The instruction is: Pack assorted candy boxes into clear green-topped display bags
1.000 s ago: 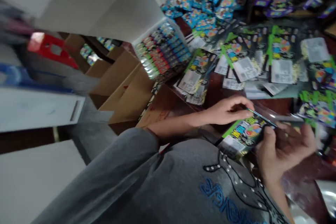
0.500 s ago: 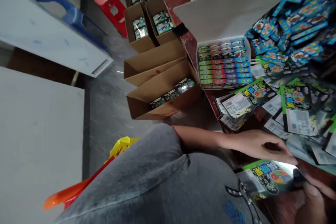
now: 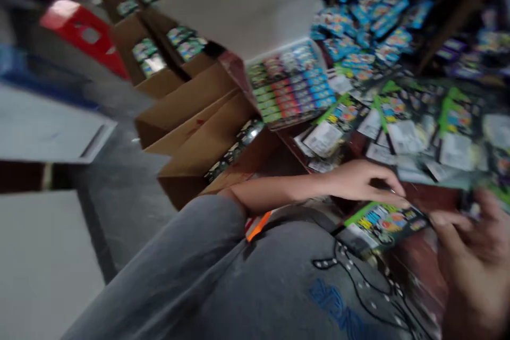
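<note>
My left hand rests its fingers on the top edge of a green and black printed packet at the near edge of the dark red table. My right hand pinches the packet's right end with thumb and fingers. The packet lies nearly flat, just above my grey sleeve and shirt. The frame is blurred by head motion.
Many similar green packets cover the table behind, blue ones farther back. A white open box holds rows of coloured packs. Brown cartons with packets stand on the grey floor at left, a red stool beyond.
The view swung right and blurred. Both hands stay on the same packet; the right hand has come fully into view, now pinching its right end.
</note>
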The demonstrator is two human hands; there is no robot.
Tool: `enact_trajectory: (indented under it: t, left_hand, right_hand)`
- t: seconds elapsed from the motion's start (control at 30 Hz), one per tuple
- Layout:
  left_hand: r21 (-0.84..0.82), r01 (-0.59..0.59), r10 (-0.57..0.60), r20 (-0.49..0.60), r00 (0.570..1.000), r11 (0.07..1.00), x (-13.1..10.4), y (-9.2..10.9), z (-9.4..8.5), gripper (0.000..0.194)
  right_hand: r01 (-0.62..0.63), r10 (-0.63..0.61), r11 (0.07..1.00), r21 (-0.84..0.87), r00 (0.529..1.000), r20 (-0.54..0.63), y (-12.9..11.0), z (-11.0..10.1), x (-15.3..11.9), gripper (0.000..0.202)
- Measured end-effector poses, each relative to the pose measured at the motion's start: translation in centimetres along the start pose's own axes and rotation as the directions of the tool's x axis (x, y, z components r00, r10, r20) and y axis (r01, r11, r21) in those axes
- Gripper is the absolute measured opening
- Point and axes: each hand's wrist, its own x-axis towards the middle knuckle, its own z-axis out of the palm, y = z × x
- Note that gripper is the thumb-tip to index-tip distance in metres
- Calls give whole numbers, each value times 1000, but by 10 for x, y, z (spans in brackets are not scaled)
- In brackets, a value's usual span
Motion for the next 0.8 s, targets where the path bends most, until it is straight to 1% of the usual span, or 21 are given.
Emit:
enact_trajectory:
  t: [0.03, 0.07, 0.13, 0.17, 0.2, 0.23, 0.3, 0.33, 0.37, 0.4, 0.47, 0.53, 0.6, 0.7, 0.73, 0.8]
  left_hand:
    - [-3, -8, 8, -19, 1000, 1000, -2, -3, 3, 30]
    - [2, -12, 12, -60, 998, 1000, -4, -7, 6, 25]
    - [22, -12, 14, -123, 992, 1000, -3, -14, 10, 18]
    - [28, -14, 18, -138, 990, 999, -1, -16, 13, 16]
    - [35, -17, 22, -142, 990, 999, 1, -17, 15, 17]
    - [40, -23, 28, -139, 990, 999, 3, -17, 18, 17]
    - [63, -32, 40, -129, 991, 998, 6, -14, 24, 18]
    - [80, -36, 46, -127, 991, 996, 7, -12, 26, 18]
    - [100, -39, 52, -128, 990, 994, 7, -9, 29, 17]
    - [123, -43, 59, -131, 990, 992, 6, -7, 31, 17]
    - [171, -47, 70, -129, 989, 984, 6, -4, 34, 16]
    - [222, -52, 78, -109, 991, 974, 5, -2, 35, 14]
    - [280, -75, 96, -62, 993, 957, 6, 0, 33, 13]
    - [337, -147, 150, 18, 989, 930, 8, 4, 28, 14]
    - [338, -164, 163, 33, 986, 927, 9, 5, 27, 14]
    - [326, -171, 166, 44, 985, 930, 11, 4, 26, 13]
  right_hand:
    - [-19, 18, 998, 66, 1000, 17, -10, -1, -6, 76]
    - [5, -10, 994, 112, 999, 44, -18, -4, -8, 64]
    - [113, -129, 985, 133, 985, 117, -31, -15, -2, 43]
    - [173, -188, 979, 111, 972, 143, -36, -23, 4, 27]
    - [230, -242, 970, 81, 951, 191, -41, -31, 10, 16]
    - [263, -272, 962, 69, 921, 277, -46, -38, 15, 12]
    - [285, -283, 956, 69, 835, 472, -55, -45, 24, 18]
    - [279, -264, 959, 59, 793, 549, -58, -46, 28, 22]
    - [272, -236, 962, 32, 763, 602, -60, -44, 30, 26]
    - [265, -203, 964, -5, 748, 632, -60, -41, 33, 29]
    - [256, -150, 964, -71, 745, 650, -60, -36, 36, 32]
    - [257, -145, 963, -79, 743, 653, -59, -36, 39, 33]
    - [266, -173, 963, -52, 750, 638, -59, -43, 41, 33]
    - [283, -217, 959, -21, 780, 587, -58, -56, 38, 32]
    - [293, -225, 956, -26, 788, 573, -56, -58, 34, 36]
    - [330, -229, 939, -93, 806, 546, -51, -55, 21, 51]
